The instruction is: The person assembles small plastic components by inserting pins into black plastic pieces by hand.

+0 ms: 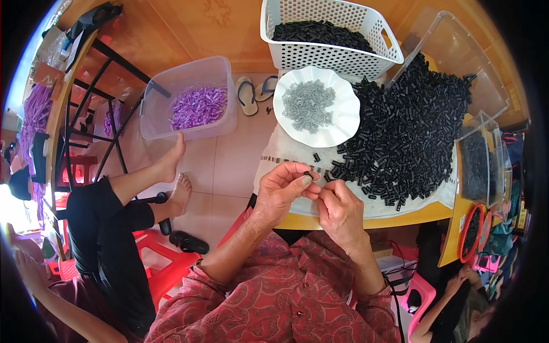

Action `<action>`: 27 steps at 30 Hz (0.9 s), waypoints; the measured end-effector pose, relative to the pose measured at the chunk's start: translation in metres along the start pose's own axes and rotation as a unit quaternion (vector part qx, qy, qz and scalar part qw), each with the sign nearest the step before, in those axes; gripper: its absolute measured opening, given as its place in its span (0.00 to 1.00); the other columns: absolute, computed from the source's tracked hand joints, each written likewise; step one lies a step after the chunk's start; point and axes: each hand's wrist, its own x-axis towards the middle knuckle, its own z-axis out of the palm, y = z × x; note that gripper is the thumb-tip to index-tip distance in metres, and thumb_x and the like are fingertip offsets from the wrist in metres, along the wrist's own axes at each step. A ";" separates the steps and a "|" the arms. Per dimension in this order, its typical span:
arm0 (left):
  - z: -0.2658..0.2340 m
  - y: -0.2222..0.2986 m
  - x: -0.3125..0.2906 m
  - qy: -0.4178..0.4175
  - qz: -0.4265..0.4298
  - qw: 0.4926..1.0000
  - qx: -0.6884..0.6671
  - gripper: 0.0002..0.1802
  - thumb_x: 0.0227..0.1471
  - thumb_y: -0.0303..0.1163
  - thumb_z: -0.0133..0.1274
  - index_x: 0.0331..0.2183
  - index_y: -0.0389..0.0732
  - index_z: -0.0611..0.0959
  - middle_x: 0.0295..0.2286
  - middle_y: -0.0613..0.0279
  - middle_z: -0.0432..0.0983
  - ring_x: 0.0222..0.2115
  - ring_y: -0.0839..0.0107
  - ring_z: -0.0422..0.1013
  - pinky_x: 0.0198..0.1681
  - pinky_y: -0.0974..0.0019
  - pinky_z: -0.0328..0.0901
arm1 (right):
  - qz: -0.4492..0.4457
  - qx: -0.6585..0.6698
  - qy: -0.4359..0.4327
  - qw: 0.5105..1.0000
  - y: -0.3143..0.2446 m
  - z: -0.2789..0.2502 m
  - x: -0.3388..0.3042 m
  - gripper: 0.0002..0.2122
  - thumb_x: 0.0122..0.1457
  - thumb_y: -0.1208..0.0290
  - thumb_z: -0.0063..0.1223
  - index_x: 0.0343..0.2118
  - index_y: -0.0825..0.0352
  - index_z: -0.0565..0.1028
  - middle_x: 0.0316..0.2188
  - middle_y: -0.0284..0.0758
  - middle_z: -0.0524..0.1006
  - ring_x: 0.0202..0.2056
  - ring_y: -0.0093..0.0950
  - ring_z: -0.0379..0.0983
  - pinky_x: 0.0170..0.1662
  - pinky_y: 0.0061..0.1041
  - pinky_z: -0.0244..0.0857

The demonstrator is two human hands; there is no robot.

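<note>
Both hands meet in front of my chest, at the near edge of the cloth-covered table. Between the thumb and fingers of my left hand is a small black plastic piece. My right hand is closed in a pinch, its fingertips close to the left ones; what it grips is hidden. Past the hands stands a white wavy-rimmed plate with small clear pieces heaped on it. A broad pile of short black plastic parts covers the table's right side. One loose black part lies near my left hand.
A white perforated basket of black parts stands at the back. Clear plastic boxes border the pile's right. On the floor, a translucent bin holds purple pieces. Another person's bare leg and a red stool are at left.
</note>
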 end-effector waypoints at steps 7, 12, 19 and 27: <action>-0.003 0.002 0.001 0.010 0.008 1.000 -0.010 0.10 0.56 0.22 0.48 0.41 0.35 0.76 0.36 0.52 0.76 0.32 0.68 0.75 0.35 0.65 0.72 | -0.030 -0.041 0.059 0.997 0.004 -0.015 0.036 0.08 0.47 0.80 0.57 0.32 0.66 0.76 0.29 0.31 0.72 0.31 0.33 0.69 0.34 0.31 0.63; -0.006 0.001 0.001 0.020 -0.001 1.000 -0.008 0.11 0.56 0.23 0.48 0.42 0.35 0.76 0.36 0.52 0.76 0.32 0.68 0.75 0.35 0.65 0.72 | -0.064 -0.082 0.058 0.993 0.014 -0.009 0.071 0.12 0.46 0.80 0.57 0.36 0.63 0.76 0.33 0.28 0.73 0.34 0.30 0.67 0.40 0.29 0.58; -0.009 0.004 0.002 -0.007 -0.008 0.992 -0.126 0.15 0.57 0.26 0.48 0.47 0.36 0.75 0.37 0.54 0.76 0.33 0.70 0.73 0.37 0.66 0.70 | -0.073 -0.120 0.012 0.990 0.021 0.000 0.089 0.15 0.43 0.80 0.56 0.37 0.63 0.77 0.35 0.28 0.73 0.37 0.30 0.66 0.43 0.32 0.56; -0.009 0.006 0.002 -0.010 -0.019 0.986 -0.163 0.15 0.58 0.25 0.47 0.48 0.35 0.75 0.38 0.54 0.75 0.34 0.71 0.73 0.38 0.66 0.70 | -0.061 -0.127 0.000 0.990 0.025 0.003 0.100 0.06 0.46 0.76 0.55 0.29 0.63 0.77 0.30 0.30 0.73 0.36 0.31 0.65 0.42 0.33 0.55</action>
